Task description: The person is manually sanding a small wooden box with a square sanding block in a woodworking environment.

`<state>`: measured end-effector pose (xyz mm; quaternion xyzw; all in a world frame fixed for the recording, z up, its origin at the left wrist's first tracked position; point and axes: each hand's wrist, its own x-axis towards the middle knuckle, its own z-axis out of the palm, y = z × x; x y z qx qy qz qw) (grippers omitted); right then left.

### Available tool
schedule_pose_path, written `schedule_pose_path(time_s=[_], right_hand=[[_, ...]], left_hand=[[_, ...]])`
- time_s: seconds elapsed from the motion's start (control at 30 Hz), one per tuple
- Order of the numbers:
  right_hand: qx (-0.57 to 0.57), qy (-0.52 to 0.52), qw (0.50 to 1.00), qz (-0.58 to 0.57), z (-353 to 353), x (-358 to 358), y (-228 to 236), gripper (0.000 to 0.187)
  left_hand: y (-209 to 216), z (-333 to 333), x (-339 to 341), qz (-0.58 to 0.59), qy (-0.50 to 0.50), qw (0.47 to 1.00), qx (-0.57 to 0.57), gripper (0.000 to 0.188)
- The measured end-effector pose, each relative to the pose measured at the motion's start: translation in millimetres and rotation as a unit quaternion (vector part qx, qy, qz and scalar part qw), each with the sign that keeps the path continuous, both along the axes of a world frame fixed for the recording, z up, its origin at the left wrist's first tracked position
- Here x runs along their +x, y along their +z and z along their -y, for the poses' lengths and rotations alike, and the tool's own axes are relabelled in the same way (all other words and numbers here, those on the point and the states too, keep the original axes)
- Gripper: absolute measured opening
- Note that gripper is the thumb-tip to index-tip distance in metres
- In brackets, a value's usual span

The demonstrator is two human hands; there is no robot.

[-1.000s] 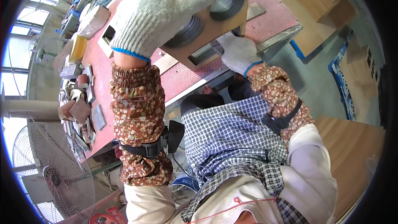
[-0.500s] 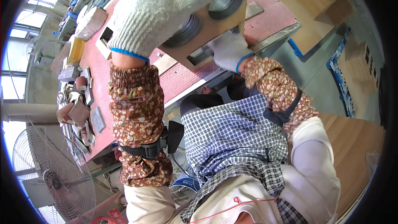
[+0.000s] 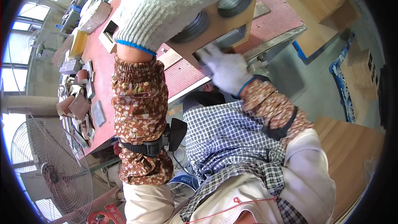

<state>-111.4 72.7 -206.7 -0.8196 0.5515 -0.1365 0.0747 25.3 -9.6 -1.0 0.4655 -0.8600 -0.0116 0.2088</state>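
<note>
A brown wooden box (image 3: 232,23), like a speaker cabinet with two round holes and a rectangular opening in its face, stands tilted on the bench. My left hand (image 3: 159,10), in a white knit glove, steadies the box by its upper left side, the thumb lying across the face between the round holes. The other fingers are partly out of sight. At the rectangular opening, my right hand (image 3: 229,72), gloved too, has its fingers against the lower edge. Those fingers are smeared by motion, and whether they hold anything is hidden.
A pink textured mat (image 3: 99,64) covers the bench. Sanding blocks and scraps (image 3: 81,105) lie along its left side, near a large fan (image 3: 52,174). Wooden panels (image 3: 315,0) stand at far right, with stacked wooden pieces (image 3: 365,68) beside a blue-edged frame.
My right hand has shifted along the rectangular opening toward its left end, its fingers now spread over the lower edge. Box and left hand sit slightly further right in the picture.
</note>
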Motion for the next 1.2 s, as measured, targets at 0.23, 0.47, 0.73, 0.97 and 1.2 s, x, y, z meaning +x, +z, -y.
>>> schedule_pose_path(time_s=[0.23,0.47,0.73,0.97,1.2], right_hand=[[-0.101,-0.009,0.994,0.05,-13,9,-22,0.059],[-0.149,-0.039,0.987,0.053,8,-40,-31,0.062],[-0.004,-0.028,0.999,0.028,2,-41,-5,0.065],[-0.037,0.009,0.999,0.019,-3,-30,-16,0.064],[-0.13,-0.008,0.991,0.01,-22,6,-20,0.069]], left_hand=[[18,-44,-27,-0.016,0.073,0.997,-0.028,0.068],[19,-38,-26,0.002,0.076,0.996,-0.045,0.07],[-6,-2,-2,0.004,0.038,0.999,0.023,0.071],[15,-22,-10,-0.006,0.05,0.997,0.051,0.07],[31,-33,-16,-0.026,0.059,0.996,0.062,0.071]])
